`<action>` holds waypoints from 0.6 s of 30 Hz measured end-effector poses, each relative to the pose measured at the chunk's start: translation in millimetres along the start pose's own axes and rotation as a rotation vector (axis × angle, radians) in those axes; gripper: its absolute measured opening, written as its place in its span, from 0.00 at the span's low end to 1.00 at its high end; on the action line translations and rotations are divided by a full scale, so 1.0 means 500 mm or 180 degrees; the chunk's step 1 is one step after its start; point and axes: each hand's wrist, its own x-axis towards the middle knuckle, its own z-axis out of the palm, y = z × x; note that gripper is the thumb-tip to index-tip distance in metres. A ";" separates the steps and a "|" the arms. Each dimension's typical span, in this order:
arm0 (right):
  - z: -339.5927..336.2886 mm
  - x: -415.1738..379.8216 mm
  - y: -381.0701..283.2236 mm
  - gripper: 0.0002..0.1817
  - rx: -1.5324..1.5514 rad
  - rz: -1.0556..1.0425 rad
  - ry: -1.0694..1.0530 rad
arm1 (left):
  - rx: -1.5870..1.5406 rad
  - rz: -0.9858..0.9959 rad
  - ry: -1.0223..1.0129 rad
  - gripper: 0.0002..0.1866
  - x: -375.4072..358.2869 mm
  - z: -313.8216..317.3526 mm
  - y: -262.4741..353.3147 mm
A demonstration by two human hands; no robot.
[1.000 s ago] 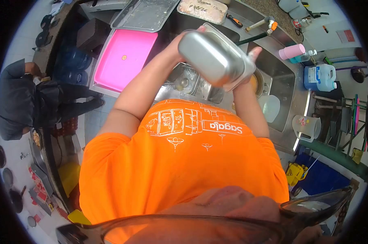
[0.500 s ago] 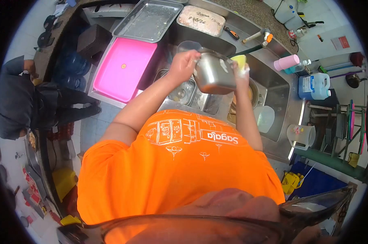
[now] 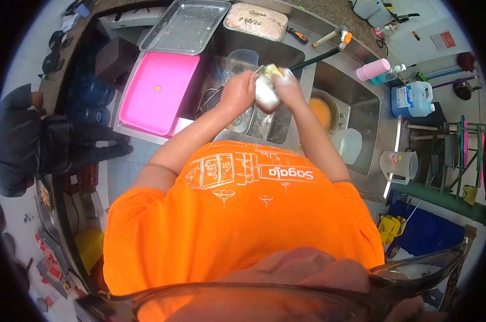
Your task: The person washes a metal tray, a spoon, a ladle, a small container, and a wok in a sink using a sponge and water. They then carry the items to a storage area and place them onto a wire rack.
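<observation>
Over the divider between two sink basins, my left hand grips the rim of a steel container, now tilted, with a bright shine on its side. My right hand, coated in white suds, presses a yellow sponge against the container's upper part. The fingers of my right hand are partly hidden by foam. Below my left hand, a metal pan lies in the left basin, and a clear plastic container is just beyond. Right of my right forearm, a pot holds orange-brown liquid beside a translucent tub.
A pink tray and a grey metal tray rest left of the sink. Behind it are a wrapped, labelled block and a faucet. A blue jug stands right. Another person is at far left.
The steel container has moved left and turned, so less of its side shows. My right hand and the sponge have shifted left, closer to my left hand. The pot's liquid has come into view.
</observation>
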 end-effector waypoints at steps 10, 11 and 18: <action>0.005 -0.108 -0.108 0.14 -0.1380 -0.3042 0.0193 | -0.4775 -0.3237 0.0190 0.13 0.018 0.049 -0.064; 0.000 -0.103 -0.094 0.14 -0.1278 -0.3062 0.0365 | -0.5062 -0.3376 0.0222 0.13 0.023 0.043 -0.071; -0.009 -0.075 0.008 0.24 0.0447 -0.0309 0.0916 | -0.5155 -0.3244 0.0741 0.12 0.043 0.042 -0.100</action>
